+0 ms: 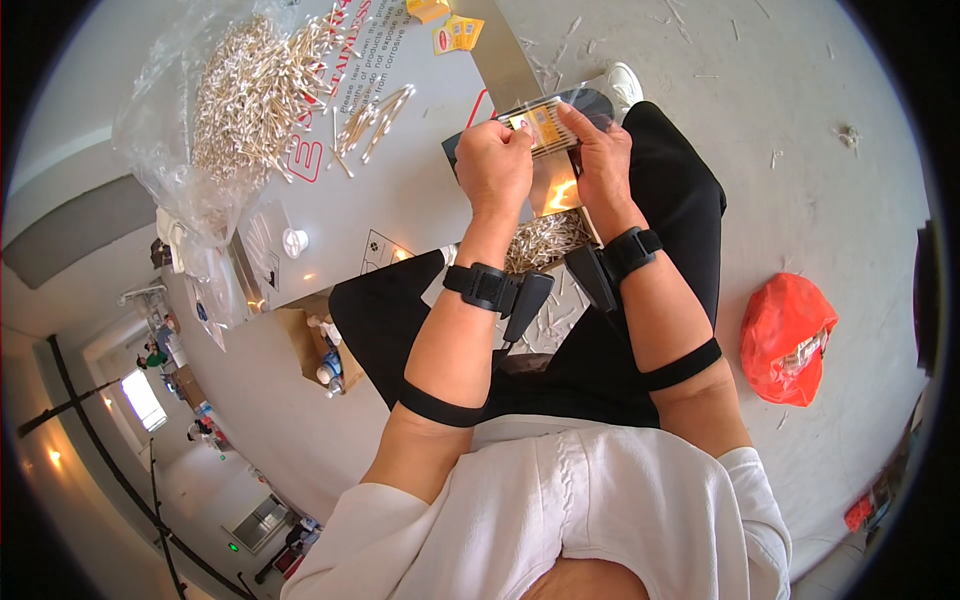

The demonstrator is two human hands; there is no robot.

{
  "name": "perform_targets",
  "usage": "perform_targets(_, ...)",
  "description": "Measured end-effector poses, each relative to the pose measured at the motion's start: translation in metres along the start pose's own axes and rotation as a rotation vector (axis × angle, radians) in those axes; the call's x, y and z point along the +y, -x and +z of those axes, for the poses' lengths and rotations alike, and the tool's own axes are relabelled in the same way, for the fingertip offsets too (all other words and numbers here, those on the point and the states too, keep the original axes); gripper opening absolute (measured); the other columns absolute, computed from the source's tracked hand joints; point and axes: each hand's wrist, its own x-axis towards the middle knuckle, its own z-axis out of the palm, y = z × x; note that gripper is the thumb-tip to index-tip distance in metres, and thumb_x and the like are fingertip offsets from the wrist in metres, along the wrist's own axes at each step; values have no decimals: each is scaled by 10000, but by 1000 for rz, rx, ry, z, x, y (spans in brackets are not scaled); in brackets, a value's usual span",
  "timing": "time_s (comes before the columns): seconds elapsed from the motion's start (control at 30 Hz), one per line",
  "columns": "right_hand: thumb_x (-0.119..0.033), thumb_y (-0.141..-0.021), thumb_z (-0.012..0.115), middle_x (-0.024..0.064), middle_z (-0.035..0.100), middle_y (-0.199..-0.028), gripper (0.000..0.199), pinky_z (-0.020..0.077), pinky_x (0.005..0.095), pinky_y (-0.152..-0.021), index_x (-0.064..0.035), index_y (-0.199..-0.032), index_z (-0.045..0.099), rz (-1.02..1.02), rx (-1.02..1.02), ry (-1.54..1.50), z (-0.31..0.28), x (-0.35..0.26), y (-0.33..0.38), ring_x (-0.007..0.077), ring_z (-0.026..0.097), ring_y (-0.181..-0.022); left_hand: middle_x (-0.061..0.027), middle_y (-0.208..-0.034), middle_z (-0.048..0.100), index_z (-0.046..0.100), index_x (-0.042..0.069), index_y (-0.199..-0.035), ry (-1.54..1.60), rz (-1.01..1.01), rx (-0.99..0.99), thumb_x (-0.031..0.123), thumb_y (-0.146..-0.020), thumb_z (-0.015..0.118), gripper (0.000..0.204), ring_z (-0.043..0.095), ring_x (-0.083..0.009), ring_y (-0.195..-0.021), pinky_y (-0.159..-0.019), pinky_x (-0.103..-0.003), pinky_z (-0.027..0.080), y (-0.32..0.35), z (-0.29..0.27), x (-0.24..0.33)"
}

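Observation:
A flat clear packet of cotton swabs [546, 124] with a yellow card in it is held between my two hands at the table's near right corner. My left hand [494, 172] is closed with thumb and finger pinching the packet's left end. On its right end press the thumb and fingers of my right hand [603, 160]. A dark flat surface lies under the packet. Just below my hands, an open box of loose cotton swabs [548, 240] sits between my knees, next to a shiny metal edge.
A large heap of cotton swabs [250, 95] spills from a clear plastic bag [150, 130] on the table [400, 205]. Loose swabs [372, 127] and yellow cards [459, 36] lie nearby. A small white round cap [295, 242] sits leftward. On the floor is a red plastic bag [775, 345].

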Motion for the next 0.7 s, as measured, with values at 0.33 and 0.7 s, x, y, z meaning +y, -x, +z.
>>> perform_targets(0.33, -46, -834, 752, 54, 705, -876, 115, 534, 286, -702, 5, -921, 698, 1, 9, -41, 1, -2, 2, 147, 665, -751, -159, -882, 668, 635, 37, -928, -186, 103, -16, 299, -819, 717, 295, 655, -347, -806, -728, -441, 509, 15, -17, -1)
perform_targets(0.7, -114, -872, 739, 42, 707, -859, 122, 522, 267, -679, -2, -907, 707, -60, 55, 85, 4, 1, 2, 117, 641, -724, -250, -1599, 112, 171, -16, -1528, -551, 502, -10, 549, -945, 485, 871, 88, -405, -1487, -1152, -621, 81, 35, -1, -42)
